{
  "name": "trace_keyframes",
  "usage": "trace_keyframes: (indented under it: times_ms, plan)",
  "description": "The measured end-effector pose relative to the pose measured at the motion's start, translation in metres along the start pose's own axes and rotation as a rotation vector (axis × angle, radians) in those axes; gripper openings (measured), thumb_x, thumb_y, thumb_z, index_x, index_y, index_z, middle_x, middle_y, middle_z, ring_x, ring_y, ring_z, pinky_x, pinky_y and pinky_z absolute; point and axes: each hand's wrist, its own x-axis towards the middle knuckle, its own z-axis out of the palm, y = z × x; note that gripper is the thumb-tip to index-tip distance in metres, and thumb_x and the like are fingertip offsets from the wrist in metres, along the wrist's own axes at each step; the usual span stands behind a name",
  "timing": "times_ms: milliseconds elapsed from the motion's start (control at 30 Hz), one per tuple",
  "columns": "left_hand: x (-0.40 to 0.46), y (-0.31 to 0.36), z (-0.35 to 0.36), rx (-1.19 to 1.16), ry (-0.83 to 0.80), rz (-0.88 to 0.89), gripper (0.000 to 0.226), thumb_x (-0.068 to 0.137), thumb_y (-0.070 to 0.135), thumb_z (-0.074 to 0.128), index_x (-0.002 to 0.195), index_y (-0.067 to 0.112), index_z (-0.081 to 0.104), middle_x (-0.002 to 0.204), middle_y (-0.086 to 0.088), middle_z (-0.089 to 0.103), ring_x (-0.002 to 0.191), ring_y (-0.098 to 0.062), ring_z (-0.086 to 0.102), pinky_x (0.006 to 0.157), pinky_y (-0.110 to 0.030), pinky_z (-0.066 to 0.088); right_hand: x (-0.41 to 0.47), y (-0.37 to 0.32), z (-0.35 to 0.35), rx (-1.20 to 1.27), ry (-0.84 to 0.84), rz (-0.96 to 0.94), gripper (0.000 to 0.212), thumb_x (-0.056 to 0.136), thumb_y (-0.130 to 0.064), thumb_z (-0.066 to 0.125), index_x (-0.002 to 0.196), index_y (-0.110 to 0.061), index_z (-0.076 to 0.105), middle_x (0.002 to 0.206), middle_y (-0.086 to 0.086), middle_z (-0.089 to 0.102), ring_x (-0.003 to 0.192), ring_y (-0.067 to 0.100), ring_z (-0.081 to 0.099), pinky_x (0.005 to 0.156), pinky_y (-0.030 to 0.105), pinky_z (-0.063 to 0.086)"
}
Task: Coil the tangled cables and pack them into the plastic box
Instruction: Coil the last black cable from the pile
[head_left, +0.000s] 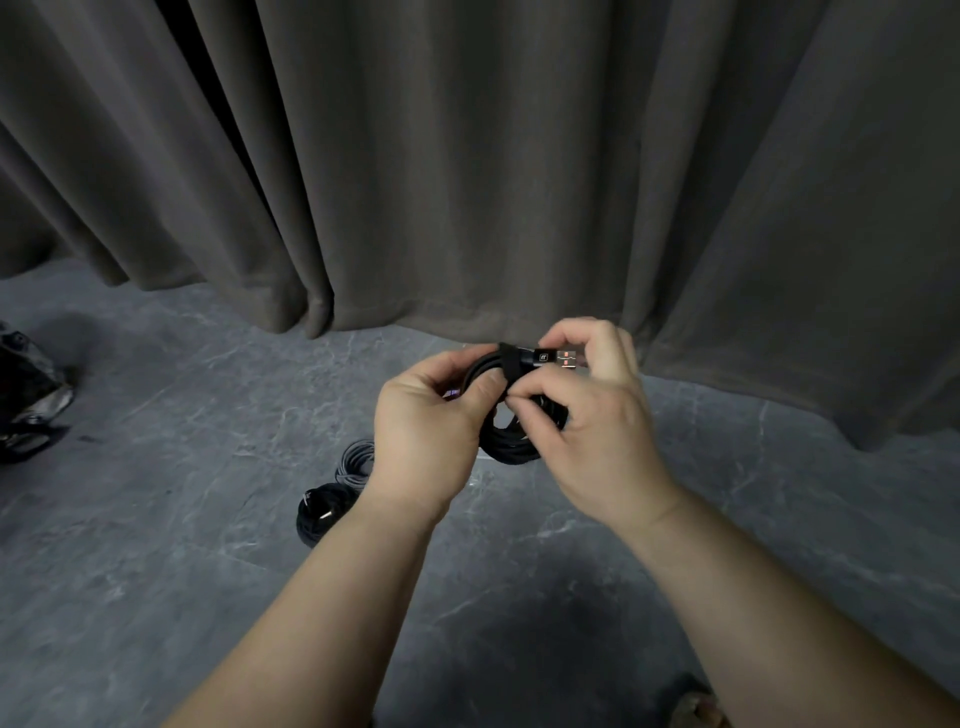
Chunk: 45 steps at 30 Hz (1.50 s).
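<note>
Item: black braided cable wound into a round coil (511, 441), held up above the grey marbled stone floor (182, 571), centre of view, in front of a dark grey pleated curtain (467, 156).

Left hand (431, 431): fingers curled round the left side of the coil, thumb pressed across its turns, apparently so the loops cannot spring apart.

Right hand (587, 415): thumb and forefinger pinch the black fabric strap (511, 364) that crosses the top of the coil; the upper fingers close narrowly round the metal USB plug end (561, 358), which juts right. Judged purpose: binding the coil with the strap, plug kept outside the wrap.

Stock on the floor, near left of the hands: one grey coiled cable (356, 460) and one black coiled cable (319, 512), just beside each other, seemingly already wound and waiting for packing.

Far left edge: dark crumpled object (28, 395), kind unclear.

Plastic box: not identifiable in view; a pale edge under the hands cannot be read.
</note>
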Motion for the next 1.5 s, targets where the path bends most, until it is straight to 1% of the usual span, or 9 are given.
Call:
trace_keyframes:
  times_ms: [67, 233, 300, 400, 567, 767, 1033, 1167, 1500]
  plan:
    - [0.001, -0.003, 0.001, 0.037, 0.028, 0.031, 0.028, 0.085, 0.001, 0.067, 0.084, 0.028, 0.073, 0.084, 0.003, 0.076, 0.082, -0.012, 0.069, 0.079, -0.026, 0.055, 0.0, 0.0, -0.001, -0.044, 0.005, -0.063, 0.01, 0.078, -0.011, 0.072, 0.069, -0.012, 0.069, 0.106, 0.005, 0.05, 0.11, 0.024, 0.044, 0.096, 0.015, 0.03]
    - [0.002, -0.005, -0.001, 0.083, 0.041, 0.05, 0.039, 0.086, 0.003, 0.067, 0.072, 0.04, 0.074, 0.079, 0.012, 0.074, 0.078, -0.008, 0.069, 0.08, -0.029, 0.055, 0.0, 0.0, -0.003, -0.104, -0.014, -0.188, 0.008, 0.081, -0.009, 0.069, 0.073, -0.011, 0.069, 0.113, 0.0, 0.042, 0.121, 0.03, 0.039, 0.102, 0.028, 0.034]
    - [0.002, -0.005, -0.002, 0.094, 0.055, 0.041, 0.03, 0.086, 0.004, 0.068, 0.079, 0.033, 0.074, 0.08, 0.01, 0.075, 0.078, -0.008, 0.07, 0.081, -0.03, 0.056, 0.001, -0.003, -0.003, -0.127, 0.01, -0.222, 0.01, 0.082, -0.01, 0.067, 0.072, -0.01, 0.069, 0.112, 0.002, 0.05, 0.123, 0.03, 0.038, 0.102, 0.032, 0.037]
    - [0.004, -0.005, -0.003, 0.118, 0.064, 0.041, 0.025, 0.085, 0.005, 0.068, 0.084, 0.03, 0.073, 0.082, 0.009, 0.075, 0.081, -0.007, 0.07, 0.082, -0.029, 0.056, 0.0, -0.007, 0.0, -0.176, 0.035, -0.254, 0.012, 0.083, -0.011, 0.065, 0.072, -0.009, 0.069, 0.095, 0.003, 0.066, 0.116, 0.027, 0.043, 0.092, 0.04, 0.044]
    - [0.004, -0.003, -0.005, 0.016, 0.091, -0.03, 0.023, 0.086, 0.005, 0.068, 0.083, 0.028, 0.071, 0.076, 0.0, 0.074, 0.056, -0.004, 0.064, 0.048, -0.011, 0.044, 0.002, -0.006, 0.004, -0.218, 0.017, -0.17, 0.016, 0.087, -0.017, 0.055, 0.074, -0.01, 0.06, 0.076, 0.001, 0.062, 0.079, 0.021, 0.051, 0.073, 0.028, 0.032]
    - [0.002, -0.004, -0.01, 0.033, 0.006, 0.012, 0.024, 0.085, 0.003, 0.069, 0.089, 0.026, 0.071, 0.074, 0.006, 0.075, 0.065, -0.005, 0.068, 0.066, -0.016, 0.052, 0.003, -0.005, -0.003, -0.127, 0.084, -0.084, 0.017, 0.09, -0.019, 0.051, 0.079, -0.008, 0.06, 0.065, -0.001, 0.061, 0.058, 0.012, 0.051, 0.057, 0.021, 0.031]
    - [-0.003, -0.004, -0.01, -0.07, -0.189, -0.031, 0.025, 0.077, 0.009, 0.069, 0.098, 0.024, 0.07, 0.081, 0.001, 0.075, 0.071, -0.009, 0.068, 0.069, -0.017, 0.053, 0.004, 0.001, -0.006, -0.024, 0.115, 0.039, 0.016, 0.089, -0.025, 0.052, 0.083, -0.012, 0.059, 0.067, -0.003, 0.065, 0.058, 0.016, 0.06, 0.056, 0.029, 0.04]
    - [-0.003, -0.005, -0.008, -0.029, -0.204, -0.022, 0.034, 0.079, 0.0, 0.07, 0.098, 0.028, 0.07, 0.083, 0.003, 0.075, 0.075, -0.009, 0.066, 0.07, -0.016, 0.053, 0.006, 0.003, -0.006, 0.046, 0.121, 0.141, 0.015, 0.087, -0.028, 0.052, 0.082, -0.016, 0.059, 0.068, -0.005, 0.065, 0.062, 0.013, 0.058, 0.06, 0.033, 0.042]
    - [0.003, -0.013, -0.005, 0.144, -0.08, 0.031, 0.029, 0.085, 0.003, 0.068, 0.092, 0.031, 0.069, 0.071, 0.008, 0.071, 0.062, -0.002, 0.062, 0.066, -0.014, 0.05, 0.007, -0.006, -0.014, 0.045, 0.105, -0.079, 0.013, 0.087, -0.01, 0.056, 0.078, -0.004, 0.061, 0.072, 0.001, 0.061, 0.07, 0.012, 0.05, 0.063, 0.024, 0.041]
